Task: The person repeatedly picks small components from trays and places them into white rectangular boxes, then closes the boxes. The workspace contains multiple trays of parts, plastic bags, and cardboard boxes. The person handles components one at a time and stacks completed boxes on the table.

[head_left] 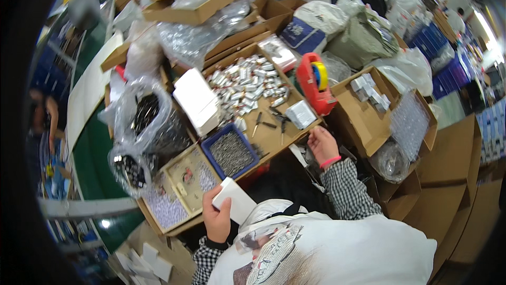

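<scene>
left hand (217,220) holds a white box (238,200); right hand (322,146) is curled, can't tell on what; many silver parts (246,86) lie loose, so lots seems left.

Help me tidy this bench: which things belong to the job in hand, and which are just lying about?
In the job, it seems:
white box, held in the left hand
cardboard tray of small parts, by the right hand
blue bin of metal pieces

Probably just lying about:
bubble wrap
grey-green sack
</scene>
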`<state>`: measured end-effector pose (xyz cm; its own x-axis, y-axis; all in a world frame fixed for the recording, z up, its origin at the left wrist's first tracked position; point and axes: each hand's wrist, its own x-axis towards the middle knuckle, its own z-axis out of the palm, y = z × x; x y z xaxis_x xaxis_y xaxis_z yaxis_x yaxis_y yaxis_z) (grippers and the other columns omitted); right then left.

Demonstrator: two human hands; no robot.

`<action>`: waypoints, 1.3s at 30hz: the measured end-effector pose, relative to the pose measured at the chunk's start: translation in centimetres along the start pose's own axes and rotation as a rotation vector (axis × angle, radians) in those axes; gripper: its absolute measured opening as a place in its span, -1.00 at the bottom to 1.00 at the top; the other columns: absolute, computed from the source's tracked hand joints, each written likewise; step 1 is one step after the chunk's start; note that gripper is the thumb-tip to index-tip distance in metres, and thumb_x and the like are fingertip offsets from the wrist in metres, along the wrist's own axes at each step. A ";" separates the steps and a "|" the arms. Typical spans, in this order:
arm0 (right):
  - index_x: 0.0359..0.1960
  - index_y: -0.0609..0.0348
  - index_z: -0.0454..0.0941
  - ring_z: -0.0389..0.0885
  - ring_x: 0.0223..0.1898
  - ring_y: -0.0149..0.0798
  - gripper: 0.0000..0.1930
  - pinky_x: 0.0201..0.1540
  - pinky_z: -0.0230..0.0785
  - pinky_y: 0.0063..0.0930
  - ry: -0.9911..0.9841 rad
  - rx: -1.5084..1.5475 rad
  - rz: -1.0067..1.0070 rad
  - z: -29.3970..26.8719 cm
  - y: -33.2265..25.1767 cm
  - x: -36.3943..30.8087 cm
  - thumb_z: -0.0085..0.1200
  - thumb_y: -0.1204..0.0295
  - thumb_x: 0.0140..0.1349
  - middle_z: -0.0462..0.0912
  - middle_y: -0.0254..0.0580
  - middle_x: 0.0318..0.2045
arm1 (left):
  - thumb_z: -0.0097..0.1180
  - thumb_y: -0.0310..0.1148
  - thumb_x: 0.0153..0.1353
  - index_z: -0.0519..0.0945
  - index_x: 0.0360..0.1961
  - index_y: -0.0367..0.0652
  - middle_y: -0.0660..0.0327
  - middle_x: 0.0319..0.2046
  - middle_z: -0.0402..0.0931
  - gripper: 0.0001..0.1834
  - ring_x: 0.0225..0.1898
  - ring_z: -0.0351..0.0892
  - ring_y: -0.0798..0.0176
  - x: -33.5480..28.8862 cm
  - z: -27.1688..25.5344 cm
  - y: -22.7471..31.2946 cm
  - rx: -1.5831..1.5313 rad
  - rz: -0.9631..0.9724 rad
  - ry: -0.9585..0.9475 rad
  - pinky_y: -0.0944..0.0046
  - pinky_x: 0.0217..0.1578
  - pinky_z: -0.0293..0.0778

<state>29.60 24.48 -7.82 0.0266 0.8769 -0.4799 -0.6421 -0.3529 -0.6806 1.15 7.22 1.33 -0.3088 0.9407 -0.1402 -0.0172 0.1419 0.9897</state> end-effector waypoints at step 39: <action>0.08 0.27 0.22 0.32 -0.81 -0.52 -0.51 -0.80 0.09 -0.66 -0.762 -0.947 0.567 17.8 14.6 -19.3 0.10 0.47 0.12 0.46 -0.34 -0.68 | 0.05 -0.36 0.15 0.45 -0.22 -0.17 0.02 -0.32 0.50 -0.81 -0.30 0.54 -0.06 -9.2 -6.8 -2.6 0.212 0.097 0.494 0.15 -0.34 0.47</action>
<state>6.07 8.19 1.34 -0.6939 0.3880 -0.6065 0.3602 -0.5423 -0.7591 -2.48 -3.87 0.26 -0.7106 0.7029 0.0315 0.2098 0.1690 0.9630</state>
